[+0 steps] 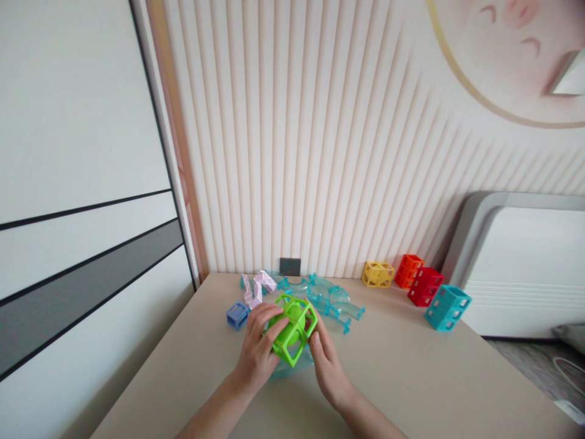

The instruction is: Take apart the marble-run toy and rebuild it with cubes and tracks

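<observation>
Can't really see what's under the green frame cube (292,329): there's a bit of clear teal plastic (292,366) poking out below it, but our hands cover most of it. Both forearms get cut off at the bottom edge too.

The table (411,378) has lots of bare surface to the right and toward us. The left edge drops off close to our left arm, and the back edge butts against the ribbed wall (320,152).

We've got the green cube between both hands, a little above the tabletop near the middle. Left hand (256,353) wraps its left side with fingers curled over the top, right hand (326,360) presses on its right side.

A small blue cube (237,315) sits just left of the left hand, and the clear teal track pieces (331,299) lie just behind.
</observation>
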Demonstrator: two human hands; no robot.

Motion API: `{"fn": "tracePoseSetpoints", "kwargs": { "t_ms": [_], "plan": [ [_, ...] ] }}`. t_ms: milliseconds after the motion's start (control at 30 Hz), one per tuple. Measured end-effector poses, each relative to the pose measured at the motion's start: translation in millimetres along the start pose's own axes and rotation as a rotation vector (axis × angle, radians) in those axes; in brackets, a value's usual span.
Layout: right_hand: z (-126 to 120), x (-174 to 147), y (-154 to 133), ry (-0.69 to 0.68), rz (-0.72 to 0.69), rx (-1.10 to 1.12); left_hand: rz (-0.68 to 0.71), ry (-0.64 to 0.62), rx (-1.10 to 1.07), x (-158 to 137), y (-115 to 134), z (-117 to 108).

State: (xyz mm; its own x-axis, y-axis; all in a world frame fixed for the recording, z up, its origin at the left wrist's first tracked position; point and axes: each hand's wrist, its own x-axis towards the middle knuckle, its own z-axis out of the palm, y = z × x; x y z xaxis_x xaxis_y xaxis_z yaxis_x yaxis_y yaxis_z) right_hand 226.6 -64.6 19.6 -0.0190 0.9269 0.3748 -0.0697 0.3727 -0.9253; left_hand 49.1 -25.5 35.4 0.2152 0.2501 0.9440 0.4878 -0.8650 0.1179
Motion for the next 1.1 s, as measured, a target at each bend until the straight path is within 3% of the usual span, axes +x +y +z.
{"fn": "tracePoseSetpoints", "kwargs": {
  "t_ms": [167,300,500,800,967,1100],
  "plan": [
    [11.0,0.8,-5.2,-0.05,0.128,0.308,0.019,-0.031,0.079,-3.9,2.2,-1.6],
    [13.0,5.9,-8.3,-0.005,0.176,0.421,0.027,-0.132,0.069,-2.1,3.9,-0.7],
    [7.8,13.7,-14.2,0.112,0.227,0.415,0.017,-0.235,-0.017,-6.1,7.4,1.8],
    [6.3,13.2,-21.2,0.093,0.229,0.44,-0.356,-0.167,-0.294,-5.4,5.3,6.6],
    [8.9,13.8,-21.2,0.053,0.277,0.372,-0.25,-0.255,-0.41,-4.4,6.6,5.0],
    [5.1,14.7,-8.5,0.127,0.238,0.339,-0.232,-0.269,-0.38,-5.9,5.5,5.1]
  ]
}}
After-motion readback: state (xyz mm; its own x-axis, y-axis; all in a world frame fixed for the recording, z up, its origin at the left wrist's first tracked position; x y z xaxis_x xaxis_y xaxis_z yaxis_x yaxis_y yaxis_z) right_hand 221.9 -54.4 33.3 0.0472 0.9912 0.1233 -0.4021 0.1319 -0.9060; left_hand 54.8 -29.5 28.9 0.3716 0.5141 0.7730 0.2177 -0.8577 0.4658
